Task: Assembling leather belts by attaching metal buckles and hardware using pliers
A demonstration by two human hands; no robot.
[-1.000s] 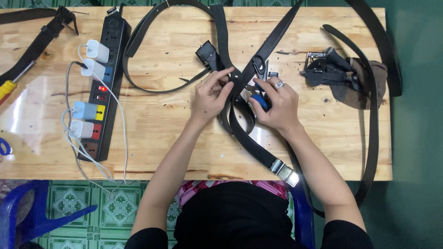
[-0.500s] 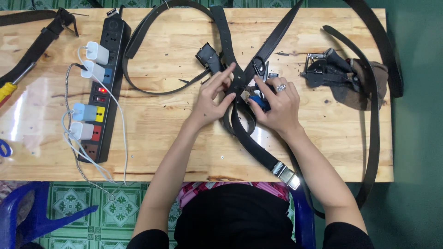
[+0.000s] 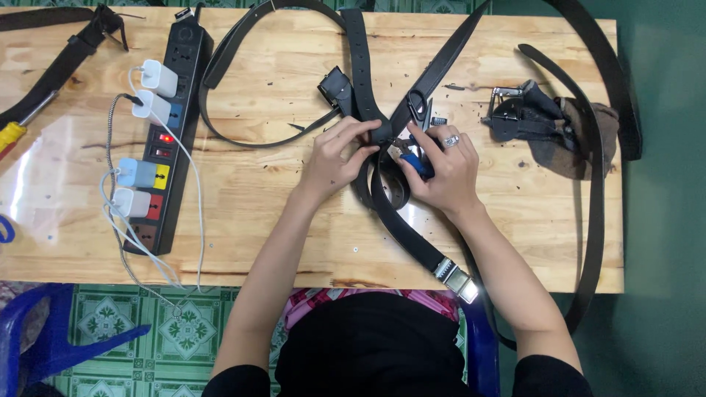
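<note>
A long wooden table (image 3: 243, 213) is being used as the work surface, and several black leather belts are being kept spread across it, some hanging off the far and right edges. At the left, a black power strip (image 3: 168, 140) is being occupied by several white, blue and yellow-marked chargers, their cables trailing toward the near edge. At the right, a heap of dark buckle parts (image 3: 526, 114) is being kept beside a brown cloth (image 3: 588, 140).

In the middle of the table, one black belt (image 3: 401, 220) is being worked on; its metal buckle (image 3: 456, 278) is being left at the near edge, just right of centre. The belt's folded part is being pinched by the left hand (image 3: 334, 158), fingers closed on the leather. A blue-handled punch plier (image 3: 413, 151) is being gripped by the right hand (image 3: 441, 173), which bears a ring, and its jaws are being held at the strap just beside the left fingertips.

Judged from this, a hole is being punched or a fitting crimped in the strap. The next move would call for the leather to be held flat and steady while the handles are being squeezed squarely, so that the mark is not being missed.
</note>
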